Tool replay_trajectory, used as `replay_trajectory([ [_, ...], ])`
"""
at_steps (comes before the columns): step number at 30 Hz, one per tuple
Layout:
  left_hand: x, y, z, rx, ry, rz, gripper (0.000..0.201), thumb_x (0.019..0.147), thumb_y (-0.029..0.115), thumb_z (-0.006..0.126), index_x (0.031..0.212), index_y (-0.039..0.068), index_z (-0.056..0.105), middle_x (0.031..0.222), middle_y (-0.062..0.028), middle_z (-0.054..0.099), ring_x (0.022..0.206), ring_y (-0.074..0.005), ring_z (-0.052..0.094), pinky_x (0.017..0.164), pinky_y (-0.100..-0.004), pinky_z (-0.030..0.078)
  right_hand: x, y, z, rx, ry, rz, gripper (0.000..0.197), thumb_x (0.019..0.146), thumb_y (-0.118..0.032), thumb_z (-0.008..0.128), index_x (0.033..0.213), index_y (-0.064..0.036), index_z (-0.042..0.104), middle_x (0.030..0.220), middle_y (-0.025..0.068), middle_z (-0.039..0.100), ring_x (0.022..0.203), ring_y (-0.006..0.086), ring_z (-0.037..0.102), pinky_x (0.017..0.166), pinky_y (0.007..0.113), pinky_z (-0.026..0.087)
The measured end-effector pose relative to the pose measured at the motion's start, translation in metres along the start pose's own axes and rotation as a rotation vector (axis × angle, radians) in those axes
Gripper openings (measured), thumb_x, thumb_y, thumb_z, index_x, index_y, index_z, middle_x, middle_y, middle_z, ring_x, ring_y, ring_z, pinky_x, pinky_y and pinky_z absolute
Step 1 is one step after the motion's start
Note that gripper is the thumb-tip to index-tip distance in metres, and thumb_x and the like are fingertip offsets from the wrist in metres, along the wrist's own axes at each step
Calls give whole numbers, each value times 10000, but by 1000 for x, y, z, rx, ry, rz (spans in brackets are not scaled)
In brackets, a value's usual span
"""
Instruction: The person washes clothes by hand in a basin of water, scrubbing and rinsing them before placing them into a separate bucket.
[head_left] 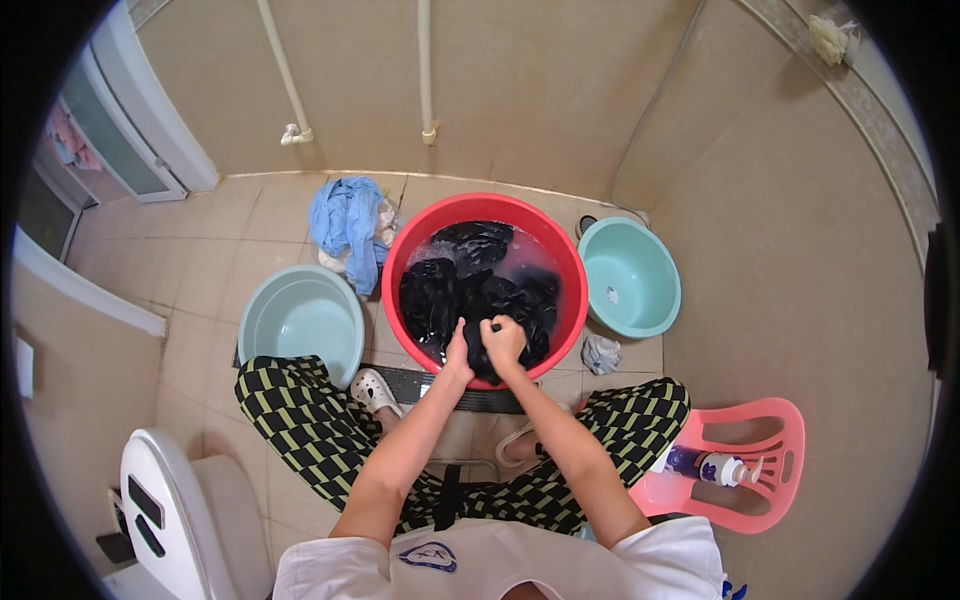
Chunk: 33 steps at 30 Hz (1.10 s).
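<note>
From my remote post, I watch two hands work at the near side of a red tub (576, 290), where wet black cloth (430, 290) lies in cloudy water. The right hand (504, 341) is clenched on a bunch of it; the left hand (457, 352) lies against the same bunch, thumb up, its grasp too hidden for me to call. The gathered part sits between the two, its length running roughly from the tub's middle toward its near rim, the right hand looking the closer. The rest spreads beyond both hands, across the tub. A blue garment (345, 222) lies at the tub's far left, a basin (632, 280) at its right.
</note>
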<state>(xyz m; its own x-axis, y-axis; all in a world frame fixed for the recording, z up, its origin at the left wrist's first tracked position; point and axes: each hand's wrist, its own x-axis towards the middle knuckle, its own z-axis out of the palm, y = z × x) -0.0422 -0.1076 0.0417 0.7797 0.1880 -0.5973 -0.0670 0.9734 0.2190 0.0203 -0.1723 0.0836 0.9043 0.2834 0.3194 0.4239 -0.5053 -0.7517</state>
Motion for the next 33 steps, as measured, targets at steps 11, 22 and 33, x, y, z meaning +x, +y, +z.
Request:
replay_trajectory([
  [11,22,-4,-34,17,-80,19,493,899,513,361,964,76,581,952,-108,619,894,-251,597,835,-392,475,-32,-31,0,192,-159,54,233,677,-233,602,552,-37,587,562,202,541,527,372,561,495,410,440],
  [22,20,19,-7,381,259,208,581,831,546,528,1087,27,577,1051,-77,605,1001,-188,542,909,-299,397,36,45,6,-230,-133,-61,353,777,-327,616,605,-30,532,649,138,577,621,343,572,611,411,455],
  [33,80,7,-52,1924,378,263,534,795,276,629,1265,199,388,1117,-196,452,1054,-395,469,865,-464,425,9,97,34,-617,-669,87,818,703,-503,665,1372,-208,299,1321,182,322,1180,354,349,810,540,399],
])
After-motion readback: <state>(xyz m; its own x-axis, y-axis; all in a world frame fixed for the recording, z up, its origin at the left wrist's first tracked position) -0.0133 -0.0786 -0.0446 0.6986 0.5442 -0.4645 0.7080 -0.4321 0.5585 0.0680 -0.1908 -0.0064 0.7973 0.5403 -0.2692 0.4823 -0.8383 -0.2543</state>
